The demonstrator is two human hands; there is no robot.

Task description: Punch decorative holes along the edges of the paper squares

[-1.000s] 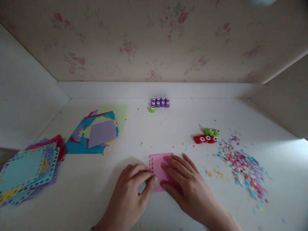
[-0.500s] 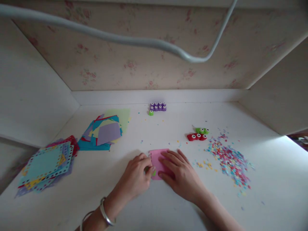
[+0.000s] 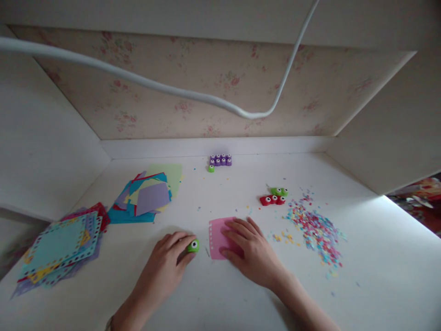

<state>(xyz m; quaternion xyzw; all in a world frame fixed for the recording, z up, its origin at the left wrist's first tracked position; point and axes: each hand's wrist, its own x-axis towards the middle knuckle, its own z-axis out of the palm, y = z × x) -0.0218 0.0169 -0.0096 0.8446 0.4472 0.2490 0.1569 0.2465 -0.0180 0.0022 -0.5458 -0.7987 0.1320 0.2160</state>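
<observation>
A small green craft punch [image 3: 193,246] with a star mark on its white top is pinched between the thumb and fingers of my left hand [image 3: 165,257], just left of the paper and apart from it. Flat on the table lies a pink sheet of paper [image 3: 216,239], with a row of punched holes down its left edge. My right hand [image 3: 250,250] rests on the sheet's right part with fingers spread, covering that side. Tiny loose bits lie between the punch and the sheet's edge.
Purple punches [image 3: 220,161] and a green punch [image 3: 211,168] stand at the back. Red punches [image 3: 272,200] and green ones [image 3: 279,191] lie right, near a confetti heap [image 3: 317,230]. Plain coloured papers [image 3: 153,198] and punched sheets [image 3: 58,241] are stacked left. A white cable [image 3: 172,92] hangs in front.
My left hand has moved left with the green punch, off the paper's edge, which now shows a row of holes. My right hand stays on the sheet. The view has shifted slightly.
</observation>
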